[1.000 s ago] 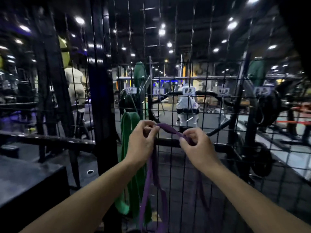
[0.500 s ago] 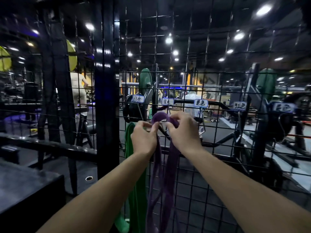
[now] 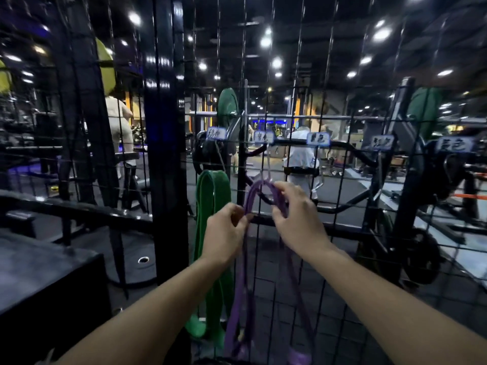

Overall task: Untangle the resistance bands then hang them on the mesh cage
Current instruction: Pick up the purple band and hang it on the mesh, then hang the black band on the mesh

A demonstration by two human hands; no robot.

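Note:
A purple resistance band [image 3: 241, 299] loops over a hook on the black mesh cage [image 3: 340, 233] and hangs down in long strands. My left hand [image 3: 224, 235] pinches the band's left strand just below the hook. My right hand [image 3: 295, 217] holds the right side of the loop with curled fingers. A green resistance band [image 3: 210, 206] hangs from a neighbouring hook to the left, touching neither hand.
Small labels [image 3: 317, 138] run along the cage above the hooks. A thick black upright post [image 3: 163, 154] stands left of the bands. A dark box [image 3: 39, 285] sits at lower left. Behind the mesh are gym racks, weight plates and people.
The purple loop's top has gone over the hook. Both hands have slid down from it, the left pinching lower on the strand, the right spreading the loop's right side.

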